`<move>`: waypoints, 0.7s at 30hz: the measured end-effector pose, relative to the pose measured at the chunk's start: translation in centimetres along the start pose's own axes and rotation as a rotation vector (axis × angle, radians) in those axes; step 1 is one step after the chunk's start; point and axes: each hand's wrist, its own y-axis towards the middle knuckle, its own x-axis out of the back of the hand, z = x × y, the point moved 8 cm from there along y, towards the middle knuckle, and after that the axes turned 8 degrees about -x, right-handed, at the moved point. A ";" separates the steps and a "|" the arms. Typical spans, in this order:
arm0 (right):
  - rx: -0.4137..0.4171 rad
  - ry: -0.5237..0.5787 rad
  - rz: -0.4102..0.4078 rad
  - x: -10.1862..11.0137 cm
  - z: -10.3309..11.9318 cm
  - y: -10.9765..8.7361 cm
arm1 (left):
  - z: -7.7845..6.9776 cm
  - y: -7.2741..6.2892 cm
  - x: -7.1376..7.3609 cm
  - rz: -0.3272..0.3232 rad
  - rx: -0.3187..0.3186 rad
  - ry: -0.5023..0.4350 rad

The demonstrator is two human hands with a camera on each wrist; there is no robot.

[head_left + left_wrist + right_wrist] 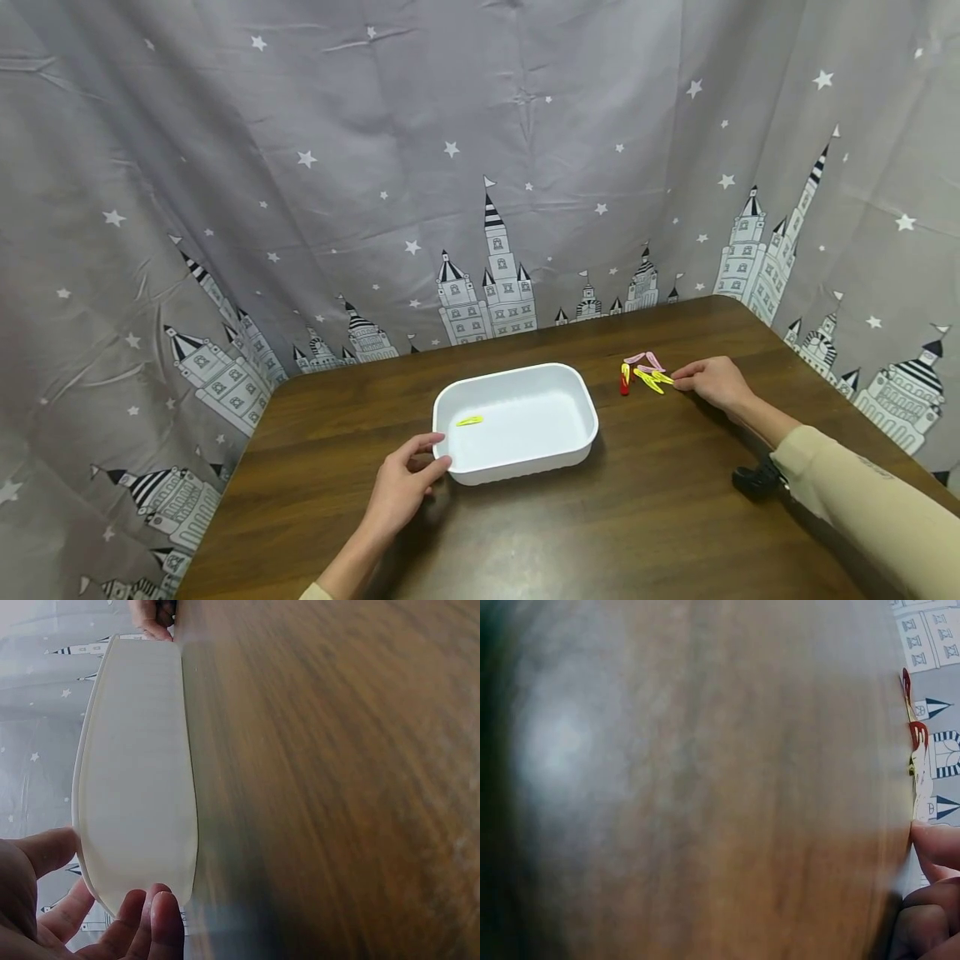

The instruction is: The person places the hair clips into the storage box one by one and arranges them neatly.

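Note:
In the head view a white plastic tray (517, 475) stands on the table, a yellow hair clip (470, 421) lying inside near its left end. My left hand (405, 483) grips the tray's near left corner, thumb at the rim and the other fingers against the outer wall. To the right of the tray lies a small group of snap hair clips: pink ones (654, 361), a red one (625, 387) and yellow ones (645, 380). At the right side of this group, my right hand (714, 383) pinches the end of a yellow hair clip (662, 377) with thumb and fingertip.
The brown wooden table (337, 417) reaches back to a grey curtain (420, 100) printed with castles and stars. A black object (756, 481) shows at the right wrist, by the sleeve (862, 492).

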 end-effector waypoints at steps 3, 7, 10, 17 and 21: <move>0.005 -0.012 0.002 0.0 0.1 0.0 | -0.1 0.0 0.0 -0.002 -0.004 0.002; 0.007 -0.020 0.018 -0.1 0.2 -0.1 | -0.1 0.0 0.0 -0.001 -0.006 0.007; 0.002 -0.014 0.036 -0.2 0.3 -0.2 | 0.0 -0.1 0.0 -0.003 -0.004 0.007; 0.010 -0.027 0.050 -0.3 0.4 -0.2 | 0.1 -0.2 0.0 -0.005 -0.009 0.005; 0.011 -0.039 0.057 -0.3 0.4 -0.2 | 0.0 0.0 0.0 0.001 -0.009 0.005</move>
